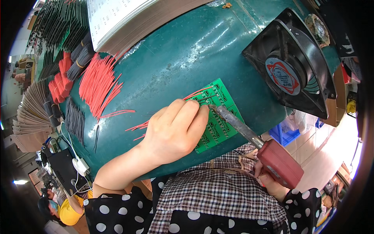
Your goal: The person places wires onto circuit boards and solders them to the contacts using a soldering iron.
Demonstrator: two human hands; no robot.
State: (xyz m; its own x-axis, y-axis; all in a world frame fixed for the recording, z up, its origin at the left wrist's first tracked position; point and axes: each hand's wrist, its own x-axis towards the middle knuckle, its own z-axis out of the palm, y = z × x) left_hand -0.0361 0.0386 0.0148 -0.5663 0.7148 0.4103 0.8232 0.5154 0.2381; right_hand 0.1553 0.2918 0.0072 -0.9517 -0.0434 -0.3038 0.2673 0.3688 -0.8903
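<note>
I see the left hand (pixel 177 130) resting on the green circuit board (pixel 220 124), fingers pinching red wires (pixel 196 93) there. Right hand (pixel 269 181), mostly hidden, grips a red soldering iron (pixel 278 160); its tip touches the board's upper part.

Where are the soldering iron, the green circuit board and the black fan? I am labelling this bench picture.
soldering iron (pixel 279 162): head view, on its red handle.
green circuit board (pixel 222 128): head view, on its bare middle.
black fan (pixel 290 64): head view, on its frame and blades.

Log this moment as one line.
left hand: on green circuit board | right hand: holds soldering iron, tip on board
</note>
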